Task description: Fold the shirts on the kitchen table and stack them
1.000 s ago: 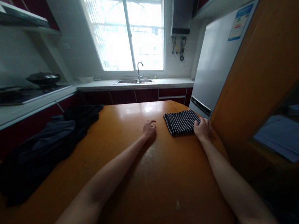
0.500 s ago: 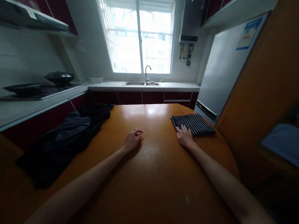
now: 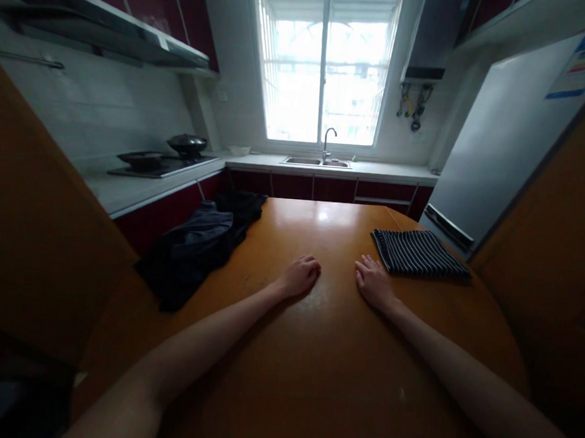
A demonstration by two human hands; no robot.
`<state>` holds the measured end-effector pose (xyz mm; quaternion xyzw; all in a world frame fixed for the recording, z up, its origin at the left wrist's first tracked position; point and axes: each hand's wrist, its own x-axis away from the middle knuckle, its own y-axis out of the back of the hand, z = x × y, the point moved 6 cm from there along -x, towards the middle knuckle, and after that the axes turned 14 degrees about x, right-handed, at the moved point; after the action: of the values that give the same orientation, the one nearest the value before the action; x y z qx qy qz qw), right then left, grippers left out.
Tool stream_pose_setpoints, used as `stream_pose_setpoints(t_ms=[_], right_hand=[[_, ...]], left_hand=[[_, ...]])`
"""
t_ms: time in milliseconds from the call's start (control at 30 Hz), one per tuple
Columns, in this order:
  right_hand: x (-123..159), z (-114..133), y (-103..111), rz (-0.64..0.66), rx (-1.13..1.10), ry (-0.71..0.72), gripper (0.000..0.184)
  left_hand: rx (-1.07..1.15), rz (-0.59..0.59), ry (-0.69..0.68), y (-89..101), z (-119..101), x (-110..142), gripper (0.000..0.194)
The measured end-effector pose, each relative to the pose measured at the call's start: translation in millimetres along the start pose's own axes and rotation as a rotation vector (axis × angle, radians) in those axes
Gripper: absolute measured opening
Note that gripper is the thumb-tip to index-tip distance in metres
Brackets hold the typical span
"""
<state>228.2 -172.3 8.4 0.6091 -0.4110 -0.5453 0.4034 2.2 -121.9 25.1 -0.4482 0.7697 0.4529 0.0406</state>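
My left hand [image 3: 302, 275] rests on the wooden table [image 3: 303, 353] with its fingers curled into a loose fist, and nothing shows in it. To its right my right hand [image 3: 372, 282] lies flat on the wood, fingers spread. It holds nothing and sits just left of a folded black cloth with white stripes [image 3: 420, 253], which lies flat near the table's right side. On the left side of the table is a loose heap of dark clothing [image 3: 195, 245], black and dark grey, apart from both hands.
Beyond the table runs a white counter [image 3: 256, 163] with a sink [image 3: 304, 161] and a faucet [image 3: 326, 144]. Pans [image 3: 187, 145] stand on the stove at the left. A silver refrigerator [image 3: 503, 140] rises at the right, and wooden panels [image 3: 27, 214] flank the table.
My right hand has come off the striped cloth and moved left onto the bare table. My left hand's fingers have curled in more. The view has swung to the left.
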Motion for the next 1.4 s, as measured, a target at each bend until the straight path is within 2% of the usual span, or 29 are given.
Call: stream_pose_setpoints(t_ms=[133,267,600,967,1067,1133,1233,1333,1400], right_hand=[[-9.7,21.1,-6.8,0.075,-0.060,0.013,0.044],[-21.7,28.7,-14.6,0.102,-0.071,-0.007,0.046],[-11.4,19.0,-23.8,0.091,-0.119,0.149,0.049],[-11.9,18.3,-22.2,0.073,-0.128,0.163,0.049],[-11.6,16.6,-23.7,0.061,-0.139,0.161,0.048],[-11.4,15.8,-25.3,0.052,-0.140,0.163,0.048],[-11.4,15.2,-27.7,0.041,-0.132,0.173,0.049],[-12.1,15.3,-29.1,0.026,-0.125,0.179,0.049],[-12.8,15.2,-29.5,0.017,-0.121,0.176,0.048]], left_hand=[[-0.002,0.001,0.002,20.5,4.0,21.1,0.024],[0.034,-0.021,0.033,36.5,14.5,35.2,0.026],[0.045,0.033,0.030,33.0,15.7,37.4,0.024],[-0.001,0.049,0.006,32.1,11.4,38.8,0.023],[-0.056,0.027,0.036,40.4,13.5,36.5,0.020],[-0.117,-0.058,0.088,62.9,19.9,33.1,0.020],[-0.236,-0.299,0.209,124.9,35.3,35.7,0.025],[-0.366,-0.544,0.338,192.6,52.8,59.7,0.030],[-0.507,-0.649,0.463,225.0,65.6,85.6,0.034]])
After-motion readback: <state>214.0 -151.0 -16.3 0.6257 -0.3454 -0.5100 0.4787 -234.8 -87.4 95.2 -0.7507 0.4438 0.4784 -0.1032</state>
